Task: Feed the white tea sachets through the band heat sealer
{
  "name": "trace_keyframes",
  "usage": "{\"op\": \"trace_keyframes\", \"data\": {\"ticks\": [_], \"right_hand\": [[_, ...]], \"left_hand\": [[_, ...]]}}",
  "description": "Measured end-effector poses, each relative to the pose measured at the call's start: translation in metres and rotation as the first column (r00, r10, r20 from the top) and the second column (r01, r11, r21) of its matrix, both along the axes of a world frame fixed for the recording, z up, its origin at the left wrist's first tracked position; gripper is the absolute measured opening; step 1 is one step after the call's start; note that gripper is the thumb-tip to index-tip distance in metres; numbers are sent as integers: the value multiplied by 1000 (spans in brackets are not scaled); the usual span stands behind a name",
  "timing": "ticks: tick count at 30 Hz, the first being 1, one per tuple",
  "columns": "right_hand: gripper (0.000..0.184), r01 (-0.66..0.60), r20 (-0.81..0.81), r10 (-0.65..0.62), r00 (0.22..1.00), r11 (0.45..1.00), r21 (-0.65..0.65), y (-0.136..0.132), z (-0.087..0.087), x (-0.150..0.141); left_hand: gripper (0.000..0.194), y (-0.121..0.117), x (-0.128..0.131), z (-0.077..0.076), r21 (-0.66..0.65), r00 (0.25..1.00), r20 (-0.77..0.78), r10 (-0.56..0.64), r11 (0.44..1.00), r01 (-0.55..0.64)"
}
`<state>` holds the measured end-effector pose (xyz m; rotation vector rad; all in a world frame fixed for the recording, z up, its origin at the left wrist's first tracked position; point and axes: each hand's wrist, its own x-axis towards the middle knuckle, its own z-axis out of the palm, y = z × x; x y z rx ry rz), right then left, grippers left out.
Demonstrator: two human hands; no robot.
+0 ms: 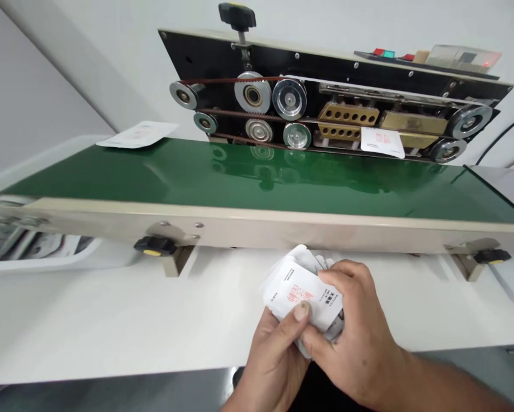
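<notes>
- Saw a white table (111,326) spread beneath everything.
- Saw a black-faced machine (325,63) upright behind a green belt (240,177).
- Found a bin (111,252) under the belt's left end, holding blurred packets (46,245), perhaps more pouches.
- Saw the right hand (360,337) gripping the stack by its right side, with the thumb along the near edge and fingers bent over the far one.
- Saw the left hand (278,357) clasped under the same stack, with the thumb pressed on top.
- Located the stack (315,294), slightly fanned white pouches with red and black print, between both hands, above the table and nearer than the belt.
- Noted a left pouch (139,136) flat at the belt's far left corner.
- Noted a right pouch (381,144) at the machine's brass blocks (349,114), slanting down toward the belt.
- Noted black knobs (156,245) below the belt.
</notes>
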<state>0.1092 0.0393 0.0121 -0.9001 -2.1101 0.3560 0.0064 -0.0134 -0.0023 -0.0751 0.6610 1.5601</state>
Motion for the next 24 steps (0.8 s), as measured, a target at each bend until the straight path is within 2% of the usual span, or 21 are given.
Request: {"op": "trace_keyframes", "data": {"ticks": [3, 6, 9, 11, 14, 17, 20, 24], "right_hand": [[34, -14, -95, 9, 995, 998, -59, 0, -1, -1], [25, -69, -157, 42, 987, 982, -175, 2, 1, 2], [14, -178, -230, 104, 968, 928, -328, 6, 6, 9], [9, -232, -306, 115, 945, 895, -382, 8, 10, 15], [19, -281, -377, 166, 911, 919, -275, 12, 17, 25], [30, -340, -345, 283, 895, 933, -116, 17, 20, 36], [28, -383, -356, 304, 884, 907, -177, 22, 17, 43], [22, -458, -365, 338, 868, 827, -324, 29, 15, 48]], "left_hand": [[82, -2, -3, -5, 42, 1000, -8, -29, 999, 29], [77, -2, -6, -10, 104, 999, -17, -44, 994, 45], [76, -1, -7, -10, 112, 998, 9, -57, 992, 55], [75, 0, -6, -7, 77, 998, 21, -52, 996, 50], [71, 1, -4, -3, -19, 1000, 11, -7, 1000, 8], [61, 1, -3, 0, -44, 1000, -7, 0, 999, 0], [53, 1, -3, 3, -40, 999, -27, -19, 999, 18], [51, 3, -2, 9, -80, 998, -53, -21, 997, 17]]}}
